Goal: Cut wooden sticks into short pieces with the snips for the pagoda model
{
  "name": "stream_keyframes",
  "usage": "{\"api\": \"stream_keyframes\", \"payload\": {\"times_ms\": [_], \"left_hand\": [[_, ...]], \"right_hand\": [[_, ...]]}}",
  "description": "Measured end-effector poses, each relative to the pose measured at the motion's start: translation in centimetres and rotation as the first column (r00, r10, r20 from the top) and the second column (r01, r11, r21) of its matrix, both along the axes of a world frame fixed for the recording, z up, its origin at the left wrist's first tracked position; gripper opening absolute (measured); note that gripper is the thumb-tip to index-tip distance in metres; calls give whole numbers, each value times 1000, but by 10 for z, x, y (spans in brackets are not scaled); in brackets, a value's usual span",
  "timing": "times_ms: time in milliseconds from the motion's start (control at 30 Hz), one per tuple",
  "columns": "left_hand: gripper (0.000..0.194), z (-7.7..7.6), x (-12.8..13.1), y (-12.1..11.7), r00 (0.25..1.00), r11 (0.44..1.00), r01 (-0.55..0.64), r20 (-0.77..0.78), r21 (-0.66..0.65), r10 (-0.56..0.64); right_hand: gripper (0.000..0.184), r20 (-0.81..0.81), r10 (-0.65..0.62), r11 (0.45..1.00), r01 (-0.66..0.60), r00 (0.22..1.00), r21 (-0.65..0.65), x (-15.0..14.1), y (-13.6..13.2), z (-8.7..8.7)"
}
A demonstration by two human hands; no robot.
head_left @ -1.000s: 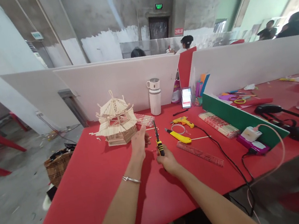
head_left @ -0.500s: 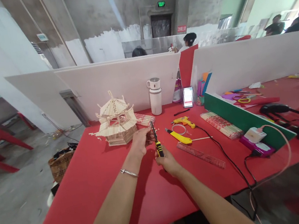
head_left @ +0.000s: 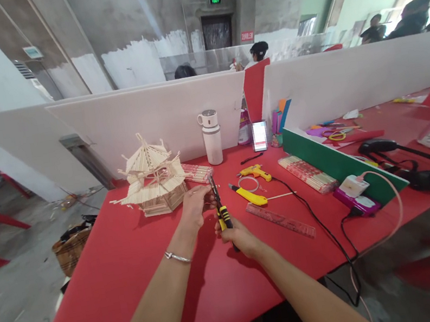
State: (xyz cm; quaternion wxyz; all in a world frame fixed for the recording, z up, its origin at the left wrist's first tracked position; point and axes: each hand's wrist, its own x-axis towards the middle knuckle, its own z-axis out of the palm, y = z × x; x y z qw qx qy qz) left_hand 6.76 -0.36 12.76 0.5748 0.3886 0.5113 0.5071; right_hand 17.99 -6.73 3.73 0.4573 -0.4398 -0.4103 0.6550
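My right hand is wrapped round the black-and-yellow handles of a pair of pliers, whose jaws point up and away from me. My left hand has its fingers pinched together right beside the jaws. Whatever lies between those fingers is too small to make out. Just beyond my left hand stands a pagoda model built of thin wooden sticks, with two tiers of roof. A pack of sticks lies behind it, partly hidden by the model.
Right of my hands lie a yellow utility knife, a yellow glue gun with a black cord, a clear ruler and another stick pack. A white bottle stands behind. A green board and power strip are farther right.
The pliers' handles look farther apart than before. My left hand stays pinched by the jaws. The whole view has shifted, so the table items appear farther left.
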Motion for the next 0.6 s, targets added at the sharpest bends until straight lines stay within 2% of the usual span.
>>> {"api": "stream_keyframes", "payload": {"times_ms": [233, 467, 533, 600], "left_hand": [[22, -9, 2, 5, 1000, 999, 14, 10, 29, -15], [29, -10, 1, 9, 1000, 999, 8, 0, 36, -8], [34, -14, -1, 5, 999, 997, -38, -6, 64, 39], [42, -25, -2, -4, 991, 984, -131, 2, 123, 132]], "right_hand": [[44, -1, -18, 1000, 18, 1000, -26, 1, 2, 3], [40, 15, -19, 1000, 19, 1000, -2, -2, 6, -5], [38, 27, -23, 1000, 24, 999, -2, -3, 6, -4], [37, 41, -34, 999, 35, 999, -23, -2, 7, 0]]}}
